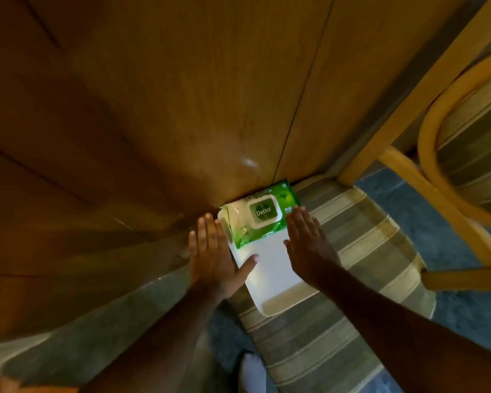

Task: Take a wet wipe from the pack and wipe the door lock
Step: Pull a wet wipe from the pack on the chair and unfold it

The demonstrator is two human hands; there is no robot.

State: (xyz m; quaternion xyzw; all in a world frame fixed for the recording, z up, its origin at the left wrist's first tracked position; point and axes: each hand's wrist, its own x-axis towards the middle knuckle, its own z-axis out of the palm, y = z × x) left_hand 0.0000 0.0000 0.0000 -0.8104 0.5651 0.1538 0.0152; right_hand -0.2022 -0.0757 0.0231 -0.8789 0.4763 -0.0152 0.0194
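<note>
A green and white Dettol wet wipe pack (262,217) lies on the far end of a white tray (272,268), its flip lid closed. The tray rests on a striped cushion, hard against a wooden door (153,109). My left hand (213,251) lies flat and open at the tray's left edge, thumb resting on the tray. My right hand (309,245) is flat and open at the tray's right edge, fingertips beside the pack. Neither hand holds anything. No door lock is in view.
The striped cushion (352,251) belongs to a chair seat below me. A wooden chair frame (437,171) with curved rails stands to the right on blue carpet (394,199). A grey threshold strip (111,321) runs along the door's base at left.
</note>
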